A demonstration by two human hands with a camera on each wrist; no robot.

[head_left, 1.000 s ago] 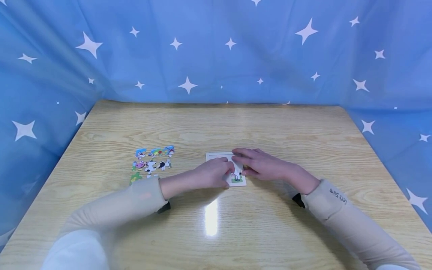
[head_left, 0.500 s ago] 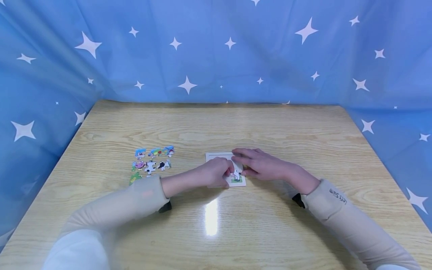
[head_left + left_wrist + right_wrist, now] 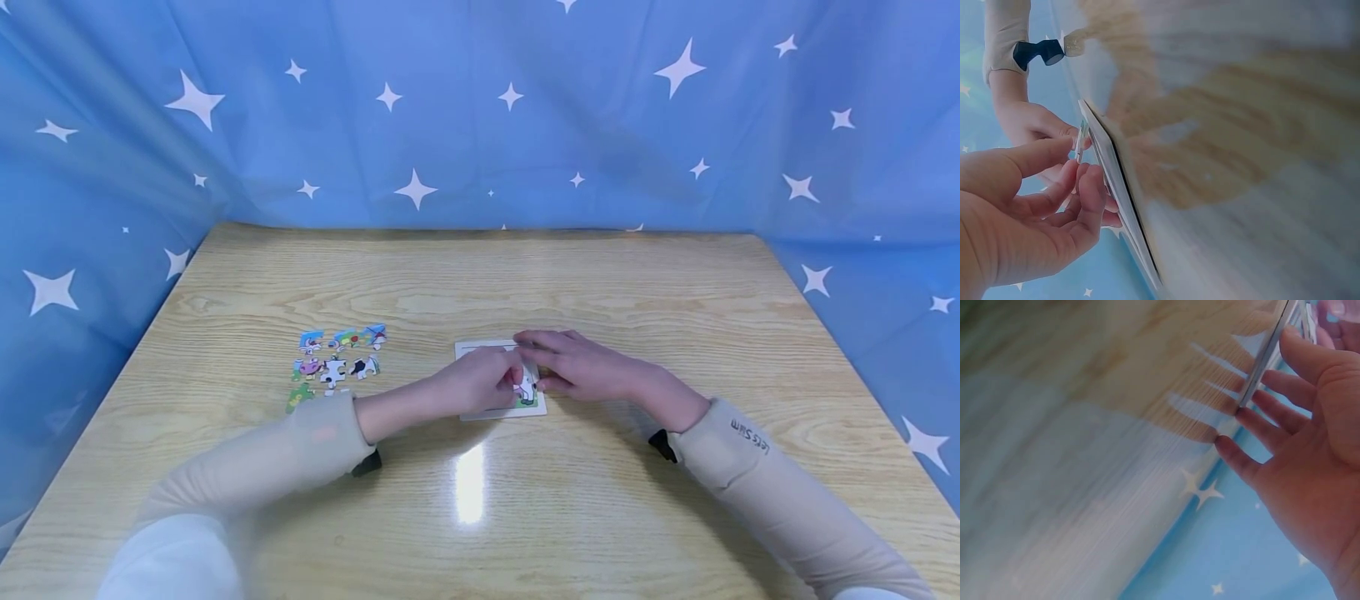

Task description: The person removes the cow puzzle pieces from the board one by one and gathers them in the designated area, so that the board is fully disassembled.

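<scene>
A white puzzle tray (image 3: 472,416) with a thin dark line near its border lies at the middle of the table. Over it, my left hand (image 3: 478,385) pinches a puzzle piece (image 3: 1080,145) between thumb and finger, its edge facing the left wrist camera. In the head view the puzzle piece (image 3: 528,392) shows white and green at the tray's right side. My right hand (image 3: 588,367) rests against the tray's right edge, fingers spread and fairly straight. Both hands cover much of the tray, so its inside is largely hidden.
Several loose puzzle pieces (image 3: 333,371) lie in rough rows left of the tray, with cow, sky and green patterns. My left sleeve (image 3: 322,437) partly covers the nearest ones. A blue star-patterned curtain (image 3: 480,117) hangs behind the wooden table (image 3: 637,500).
My left thumb has drawn in from the tray's near edge. The tray has shifted very slightly toward me, and the piece's angle has changed a little. My right hand stays nearly still.
</scene>
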